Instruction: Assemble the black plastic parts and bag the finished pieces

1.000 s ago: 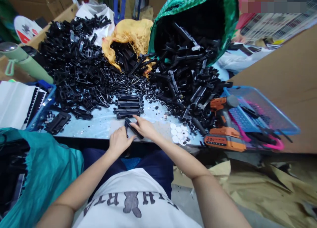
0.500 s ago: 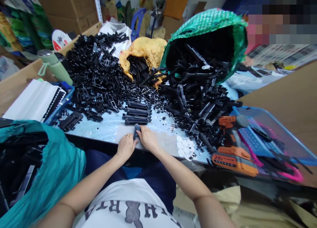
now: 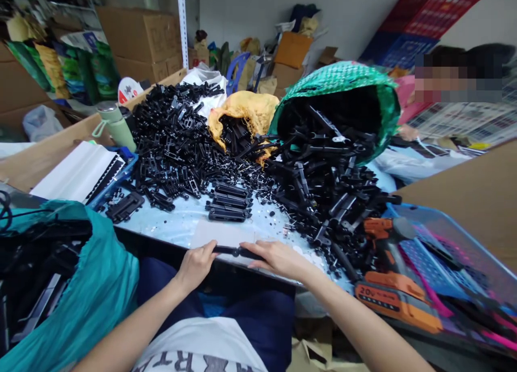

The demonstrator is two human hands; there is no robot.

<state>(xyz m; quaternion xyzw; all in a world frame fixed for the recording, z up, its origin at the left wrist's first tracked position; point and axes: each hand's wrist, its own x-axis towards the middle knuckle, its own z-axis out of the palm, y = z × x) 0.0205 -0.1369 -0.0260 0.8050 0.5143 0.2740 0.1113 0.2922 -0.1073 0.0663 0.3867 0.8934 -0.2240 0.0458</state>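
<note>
Between my two hands, at the table's front edge, a slim black plastic bar (image 3: 228,250) lies crosswise. My left hand (image 3: 197,264) pinches its left end, and my right hand (image 3: 277,258) has its fingers closed over the right end, hiding that part. Just beyond them, several similar black bars (image 3: 229,215) are stacked side by side on the light-blue tabletop (image 3: 173,221). A pale flat sheet (image 3: 202,234) lies under the hands' far side.
Heaped black plastic parts (image 3: 169,130) cover the back left. A green woven sack (image 3: 339,78) spills longer black pieces at right, beside a yellow sack (image 3: 246,105). An orange cordless drill (image 3: 398,299), a blue basket (image 3: 464,237) and a teal sack (image 3: 109,280) flank me. Another person (image 3: 407,100) sits at far right.
The black bar has turned from pointing away from me to lying crosswise. My hands have moved apart, the right one shifting rightward. The camera view has tilted up.
</note>
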